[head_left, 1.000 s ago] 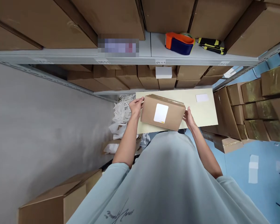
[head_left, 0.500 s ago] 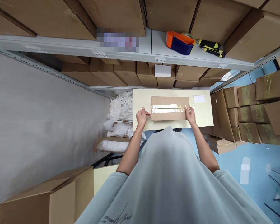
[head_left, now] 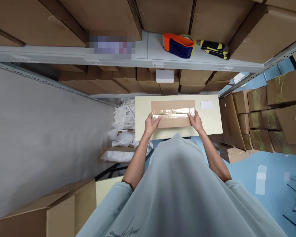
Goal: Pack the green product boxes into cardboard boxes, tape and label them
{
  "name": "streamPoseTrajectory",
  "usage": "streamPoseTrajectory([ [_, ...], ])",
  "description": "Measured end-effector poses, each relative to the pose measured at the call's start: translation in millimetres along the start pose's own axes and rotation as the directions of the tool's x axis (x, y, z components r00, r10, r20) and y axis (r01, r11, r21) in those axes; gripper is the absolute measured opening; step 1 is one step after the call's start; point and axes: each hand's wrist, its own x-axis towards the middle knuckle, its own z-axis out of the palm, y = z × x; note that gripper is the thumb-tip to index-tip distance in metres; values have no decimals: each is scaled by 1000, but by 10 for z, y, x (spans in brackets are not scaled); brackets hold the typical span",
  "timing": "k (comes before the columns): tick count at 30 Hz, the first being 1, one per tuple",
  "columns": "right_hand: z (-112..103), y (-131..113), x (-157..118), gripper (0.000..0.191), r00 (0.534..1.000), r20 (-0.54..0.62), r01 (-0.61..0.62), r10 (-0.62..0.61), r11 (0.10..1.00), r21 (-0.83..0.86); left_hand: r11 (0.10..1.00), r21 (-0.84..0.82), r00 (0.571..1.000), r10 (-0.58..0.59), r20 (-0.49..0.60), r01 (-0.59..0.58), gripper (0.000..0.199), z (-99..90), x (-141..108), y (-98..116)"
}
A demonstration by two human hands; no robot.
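Observation:
A brown cardboard box [head_left: 173, 123], with shiny clear tape along its middle, is held above or on the pale yellow tabletop [head_left: 208, 120]. My left hand [head_left: 152, 124] grips its left end, thumb on the taped top face and the fingers hidden at the side. At the right end my right hand [head_left: 195, 121] holds it the same way, thumb on top near the tape. Whether the box's underside touches the table I cannot tell. A small white paper [head_left: 206, 104] lies on the table to the right of the box.
Boxes fill the shelf [head_left: 150, 49] ahead, where an orange-and-blue tape dispenser [head_left: 179, 46] and yellow-black utility knives [head_left: 213, 49] lie. Stacked taped boxes [head_left: 258, 118] stand right. White packing material [head_left: 124, 115] is piled left; a large open carton [head_left: 61, 210] sits at lower left.
My left hand has moved from the box's left edge to a grip with the thumb on top. The box looks slightly tilted and shifted. The whole view has moved a little.

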Motion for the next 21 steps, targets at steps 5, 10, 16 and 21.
streamPoseTrajectory([
  [5, -249, -58, 44, 71, 988, -37, 155, -153, 986, 62, 997, 26, 996, 77, 49, -78, 53, -67, -31, 56],
  [10, -207, 188, -33, 59, 998, -29, 49, -47, 998, 49, 996, 84, 1000, 22, 21, -24, 44, -43, -56, -148],
  [16, -10, 436, -273, 61, 997, -72, -12, 25, 985, 174, 999, 29, 999, -46, 10, 45, 53, 10, -216, -475],
  [21, 35, 588, -393, 63, 990, -104, -79, 90, 991, 104, 987, 135, 995, -92, 36, 86, 55, 26, -324, -684],
])
